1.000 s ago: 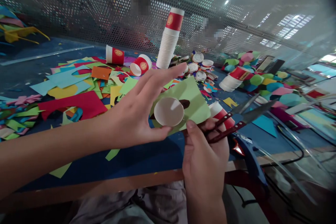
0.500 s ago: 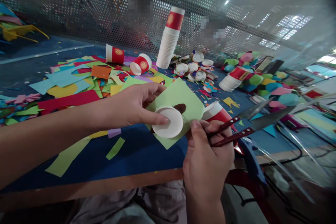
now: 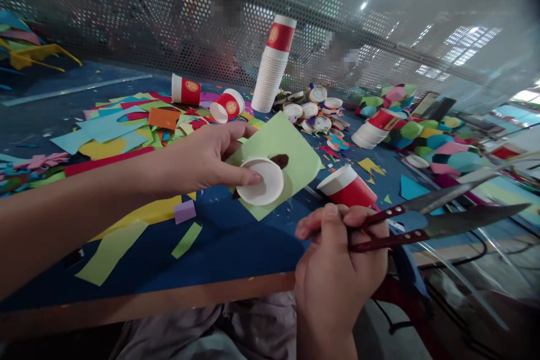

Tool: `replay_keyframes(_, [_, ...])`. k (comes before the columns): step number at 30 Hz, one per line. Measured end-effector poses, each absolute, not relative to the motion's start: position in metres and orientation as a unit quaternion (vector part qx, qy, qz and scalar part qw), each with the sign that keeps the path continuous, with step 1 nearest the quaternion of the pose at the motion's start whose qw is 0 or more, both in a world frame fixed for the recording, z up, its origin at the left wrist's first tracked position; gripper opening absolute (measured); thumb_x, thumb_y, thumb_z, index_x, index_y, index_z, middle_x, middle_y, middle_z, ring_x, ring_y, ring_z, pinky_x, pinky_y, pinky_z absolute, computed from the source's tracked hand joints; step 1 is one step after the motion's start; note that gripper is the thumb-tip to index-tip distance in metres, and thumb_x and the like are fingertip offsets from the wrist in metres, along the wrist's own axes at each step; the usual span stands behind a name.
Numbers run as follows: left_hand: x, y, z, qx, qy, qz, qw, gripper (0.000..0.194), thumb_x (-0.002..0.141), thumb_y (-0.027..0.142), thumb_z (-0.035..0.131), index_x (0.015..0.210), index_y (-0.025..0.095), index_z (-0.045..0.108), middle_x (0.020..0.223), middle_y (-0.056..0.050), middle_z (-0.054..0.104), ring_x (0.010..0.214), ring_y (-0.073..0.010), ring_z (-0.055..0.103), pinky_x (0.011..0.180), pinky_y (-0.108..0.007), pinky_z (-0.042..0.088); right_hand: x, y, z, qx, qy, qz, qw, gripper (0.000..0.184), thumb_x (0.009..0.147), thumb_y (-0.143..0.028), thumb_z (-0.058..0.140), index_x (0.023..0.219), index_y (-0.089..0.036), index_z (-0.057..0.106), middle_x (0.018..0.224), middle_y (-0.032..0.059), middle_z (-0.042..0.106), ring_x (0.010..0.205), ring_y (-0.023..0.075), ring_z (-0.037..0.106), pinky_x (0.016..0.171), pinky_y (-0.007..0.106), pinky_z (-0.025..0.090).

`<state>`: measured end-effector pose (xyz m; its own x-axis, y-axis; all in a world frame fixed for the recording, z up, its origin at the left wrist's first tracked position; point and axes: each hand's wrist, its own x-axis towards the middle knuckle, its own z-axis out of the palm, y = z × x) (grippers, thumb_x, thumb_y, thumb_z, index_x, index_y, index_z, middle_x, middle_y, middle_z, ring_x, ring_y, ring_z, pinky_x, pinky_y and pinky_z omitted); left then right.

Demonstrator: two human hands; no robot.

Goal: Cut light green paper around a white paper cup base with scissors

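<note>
My left hand [image 3: 215, 157] pinches a light green sheet of paper [image 3: 295, 149] together with a round white cup bottom [image 3: 270, 183], its thumb pressing inside the white disc. A small dark brown piece [image 3: 279, 161] shows at the disc's upper edge, lying against the green sheet. Lower right, my right hand [image 3: 341, 259] is closed around the dark red handles of a pair of scissors [image 3: 422, 219]. The blades point right, away from the paper, and stand a little apart. Just behind the right hand lies a red and white paper cup [image 3: 348, 185].
A tall stack of paper cups [image 3: 274, 64] stands at the back. Left of it are two tipped cups [image 3: 185, 90] and a heap of coloured paper [image 3: 109, 124]. Several white-disc pieces [image 3: 310, 109] are piled behind. Green and yellow strips [image 3: 112, 250] lie near the table edge [image 3: 169, 298].
My right hand has come away from the green sheet and moved slightly right and down with the scissors. My left hand has shifted a little left and up with the sheet and disc.
</note>
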<state>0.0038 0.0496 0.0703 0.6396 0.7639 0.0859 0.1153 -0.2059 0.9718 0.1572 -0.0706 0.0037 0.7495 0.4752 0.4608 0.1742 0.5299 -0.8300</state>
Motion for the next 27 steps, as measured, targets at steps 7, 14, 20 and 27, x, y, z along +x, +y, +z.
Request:
replay_keyframes(7, [0.008, 0.053, 0.069, 0.593, 0.309, 0.425, 0.610, 0.049, 0.072, 0.032, 0.088, 0.115, 0.015, 0.071, 0.106, -0.005, 0.079, 0.095, -0.0232, 0.068, 0.080, -0.029, 0.051, 0.157, -0.074, 0.008, -0.483, -0.297, 0.161, 0.808, 0.028, 0.088, -0.008, 0.068, 0.082, -0.023, 0.046, 0.063, -0.0101, 0.054, 0.047, 0.0083, 0.053, 0.047, 0.022, 0.046])
replay_keyframes(14, [0.002, 0.064, 0.073, 0.471, 0.307, 0.548, 0.619, 0.039, 0.077, 0.015, 0.080, 0.114, 0.019, 0.071, 0.111, 0.004, 0.079, 0.115, -0.0205, 0.062, 0.097, -0.028, 0.047, 0.159, -0.074, 0.003, -0.489, -0.338, 0.214, 0.776, 0.024, 0.085, -0.008, 0.067, 0.081, -0.023, 0.049, 0.062, -0.0089, 0.058, 0.048, 0.0095, 0.056, 0.046, 0.020, 0.045])
replay_keyframes(20, [0.004, 0.054, 0.083, 0.429, 0.278, 0.558, 0.653, 0.037, 0.081, 0.008, 0.077, 0.115, 0.021, 0.069, 0.099, 0.009, 0.079, 0.112, -0.0162, 0.064, 0.091, -0.022, 0.052, 0.162, -0.073, -0.002, -0.499, -0.419, 0.331, 0.682, 0.053, 0.097, -0.066, 0.055, 0.070, -0.020, 0.055, 0.063, -0.0002, 0.060, 0.049, 0.0109, 0.051, 0.044, 0.022, 0.040])
replay_keyframes(27, [0.010, 0.036, 0.083, 0.458, 0.265, 0.526, 0.666, 0.045, 0.075, 0.015, 0.081, 0.118, 0.018, 0.069, 0.120, -0.003, 0.076, 0.114, -0.0282, 0.067, 0.077, -0.028, 0.059, 0.162, -0.079, -0.001, -0.476, -0.425, 0.395, 0.661, 0.032, 0.096, -0.051, 0.066, 0.099, -0.020, 0.071, 0.072, -0.0008, 0.059, 0.058, 0.0107, 0.050, 0.050, 0.021, 0.038])
